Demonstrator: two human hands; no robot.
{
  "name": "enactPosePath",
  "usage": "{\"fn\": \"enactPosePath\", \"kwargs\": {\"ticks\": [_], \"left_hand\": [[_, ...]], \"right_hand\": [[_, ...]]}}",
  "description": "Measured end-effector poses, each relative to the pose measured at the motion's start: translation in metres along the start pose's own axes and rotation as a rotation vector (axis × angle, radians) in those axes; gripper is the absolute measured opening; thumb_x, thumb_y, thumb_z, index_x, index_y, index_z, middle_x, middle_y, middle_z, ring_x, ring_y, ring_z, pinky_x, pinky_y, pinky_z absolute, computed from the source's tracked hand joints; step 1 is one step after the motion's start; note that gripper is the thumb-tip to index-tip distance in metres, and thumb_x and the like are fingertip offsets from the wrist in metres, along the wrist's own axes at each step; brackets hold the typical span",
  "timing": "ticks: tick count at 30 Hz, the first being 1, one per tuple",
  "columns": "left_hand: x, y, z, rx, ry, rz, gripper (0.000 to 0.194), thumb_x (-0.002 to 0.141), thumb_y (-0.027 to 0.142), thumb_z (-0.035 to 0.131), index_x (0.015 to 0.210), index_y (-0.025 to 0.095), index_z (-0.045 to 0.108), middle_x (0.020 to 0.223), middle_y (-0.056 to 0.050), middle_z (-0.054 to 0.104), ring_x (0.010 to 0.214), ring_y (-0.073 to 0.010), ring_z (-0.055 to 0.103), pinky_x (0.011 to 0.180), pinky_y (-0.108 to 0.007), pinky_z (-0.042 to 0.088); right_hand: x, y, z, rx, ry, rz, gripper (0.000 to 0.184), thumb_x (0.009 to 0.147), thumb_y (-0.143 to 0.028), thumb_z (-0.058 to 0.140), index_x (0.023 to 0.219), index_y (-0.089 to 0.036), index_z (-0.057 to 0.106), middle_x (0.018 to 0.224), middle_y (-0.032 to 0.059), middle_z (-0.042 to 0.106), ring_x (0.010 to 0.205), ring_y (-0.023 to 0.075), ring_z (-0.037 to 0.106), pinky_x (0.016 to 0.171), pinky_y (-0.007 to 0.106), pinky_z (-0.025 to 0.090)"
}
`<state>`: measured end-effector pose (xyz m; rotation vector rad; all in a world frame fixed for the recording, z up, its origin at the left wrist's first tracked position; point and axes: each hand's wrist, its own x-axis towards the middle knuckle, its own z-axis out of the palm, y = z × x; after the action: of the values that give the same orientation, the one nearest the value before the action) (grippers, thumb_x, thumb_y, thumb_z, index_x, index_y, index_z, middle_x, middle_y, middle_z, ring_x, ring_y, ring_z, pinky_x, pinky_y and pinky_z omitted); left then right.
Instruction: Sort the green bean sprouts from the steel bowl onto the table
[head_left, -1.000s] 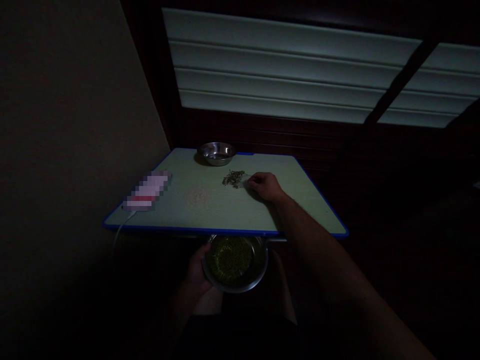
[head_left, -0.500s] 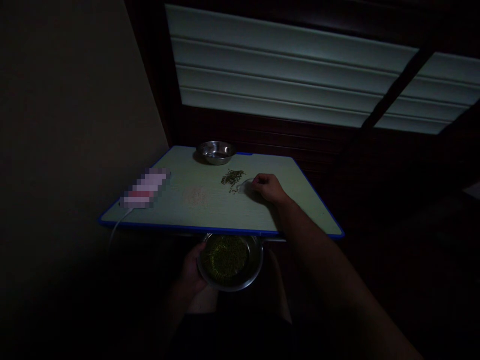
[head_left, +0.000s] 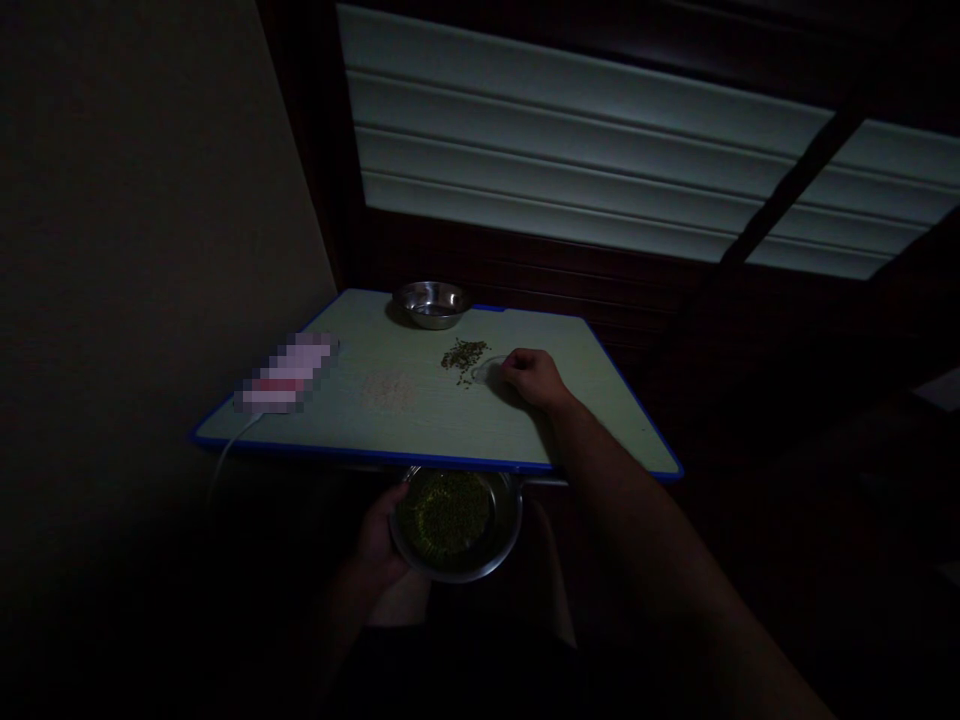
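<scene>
Below the table's front edge, my left hand (head_left: pixel 381 535) grips the rim of a metal bowl (head_left: pixel 510 545) on its left side. Small green beans (head_left: pixel 450 515), like mung beans, lie inside it. Over the board, my right hand (head_left: pixel 532 378) is closed, its fingers pinching a clear, thin piece with a rounded edge (head_left: pixel 489 371); its exact kind is too dim to tell. That piece rests at or close to the tabletop, beside a small scattered pile of beans (head_left: pixel 465 355).
The pale tabletop (head_left: pixel 450 430) has a blue rim. A second metal bowl (head_left: pixel 433 305) stands at its back edge. At the left lies a blurred-out pinkish object (head_left: pixel 289 375) with a white cable (head_left: pixel 238 440). A wall and a dark-framed slatted panel (head_left: pixel 562 140) stand behind.
The view has shifted slightly. Both hands, the held bowl and the clear piece keep nearly the same places, and the bean pile looks almost unchanged.
</scene>
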<state>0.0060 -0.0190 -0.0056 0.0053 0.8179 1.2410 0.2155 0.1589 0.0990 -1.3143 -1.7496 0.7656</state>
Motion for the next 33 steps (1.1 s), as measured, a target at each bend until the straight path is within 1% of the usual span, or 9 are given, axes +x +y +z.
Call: {"fn": "enactPosePath", "kwargs": {"ticks": [3, 5, 9, 12, 16, 20, 27, 33], "left_hand": [[-0.0008, -0.0002, 0.0006, -0.001, 0.003, 0.004, 0.02, 0.082, 0.019, 0.055, 0.086, 0.013, 0.074, 0.082, -0.011, 0.078, 0.078, -0.025, 0.073, 0.079, -0.038, 0.056], [-0.0009, -0.0002, 0.0004, 0.002, -0.001, -0.002, 0.021, 0.082, 0.019, 0.055, 0.087, 0.011, 0.074, 0.083, -0.012, 0.078, 0.08, -0.026, 0.073, 0.081, -0.039, 0.055], [0.0013, -0.0003, -0.0023, 0.005, -0.025, -0.009, 0.021, 0.082, 0.02, 0.055, 0.085, 0.011, 0.074, 0.082, -0.012, 0.078, 0.08, -0.0257, 0.073, 0.084, -0.04, 0.054], [0.0036, -0.0002, -0.0043, 0.003, -0.033, -0.022, 0.021, 0.082, 0.02, 0.055, 0.086, 0.013, 0.074, 0.082, -0.01, 0.078, 0.081, -0.0257, 0.073, 0.087, -0.042, 0.053], [0.0035, 0.0003, -0.0043, 0.013, -0.017, -0.02, 0.021, 0.082, 0.02, 0.054, 0.087, 0.013, 0.073, 0.082, -0.01, 0.078, 0.081, -0.0251, 0.073, 0.083, -0.039, 0.055], [0.0013, 0.0009, -0.0027, 0.02, -0.016, -0.026, 0.022, 0.083, 0.02, 0.053, 0.087, 0.013, 0.073, 0.083, -0.011, 0.078, 0.08, -0.0249, 0.073, 0.078, -0.038, 0.056], [-0.0019, 0.002, 0.002, -0.009, -0.004, -0.031, 0.021, 0.083, 0.019, 0.053, 0.082, 0.013, 0.073, 0.078, -0.01, 0.078, 0.075, -0.0244, 0.073, 0.078, -0.038, 0.056], [-0.0012, 0.0012, 0.0003, 0.004, 0.003, -0.017, 0.022, 0.083, 0.02, 0.052, 0.083, 0.013, 0.073, 0.079, -0.011, 0.078, 0.076, -0.0245, 0.073, 0.076, -0.037, 0.056]], "right_hand": [[0.0014, 0.0003, -0.0004, -0.055, 0.063, -0.017, 0.014, 0.062, -0.03, 0.054, 0.062, -0.017, 0.057, 0.058, -0.0008, 0.055, 0.058, 0.0116, 0.047, 0.057, 0.025, 0.037], [0.0021, 0.0008, -0.0004, -0.059, 0.079, -0.037, 0.015, 0.063, -0.03, 0.053, 0.064, -0.016, 0.058, 0.061, -0.0001, 0.056, 0.06, 0.0119, 0.048, 0.059, 0.025, 0.038], [0.0013, 0.0002, 0.0003, -0.024, 0.044, -0.078, 0.017, 0.063, -0.032, 0.054, 0.066, -0.016, 0.059, 0.062, -0.0002, 0.057, 0.061, 0.0118, 0.049, 0.06, 0.025, 0.038], [0.0003, -0.0007, 0.0007, 0.019, 0.009, -0.058, 0.018, 0.062, -0.034, 0.056, 0.064, -0.017, 0.057, 0.059, -0.0012, 0.055, 0.058, 0.0111, 0.046, 0.056, 0.025, 0.036], [0.0002, -0.001, 0.0007, 0.086, 0.011, -0.027, 0.018, 0.059, -0.034, 0.058, 0.062, -0.017, 0.056, 0.057, -0.0021, 0.054, 0.055, 0.0102, 0.044, 0.053, 0.024, 0.034], [-0.0001, -0.0025, 0.0003, 0.088, 0.03, -0.015, 0.017, 0.058, -0.034, 0.058, 0.06, -0.017, 0.056, 0.056, -0.0023, 0.053, 0.054, 0.0102, 0.044, 0.053, 0.024, 0.034], [-0.0028, -0.0073, -0.0009, 0.126, -0.014, 0.051, 0.016, 0.054, -0.032, 0.059, 0.058, -0.017, 0.055, 0.053, -0.0034, 0.05, 0.05, 0.009, 0.041, 0.05, 0.024, 0.032], [-0.0029, -0.0065, -0.0008, 0.107, -0.005, 0.039, 0.015, 0.056, -0.031, 0.059, 0.059, -0.017, 0.056, 0.053, -0.0024, 0.052, 0.051, 0.0095, 0.042, 0.05, 0.024, 0.032]]}}
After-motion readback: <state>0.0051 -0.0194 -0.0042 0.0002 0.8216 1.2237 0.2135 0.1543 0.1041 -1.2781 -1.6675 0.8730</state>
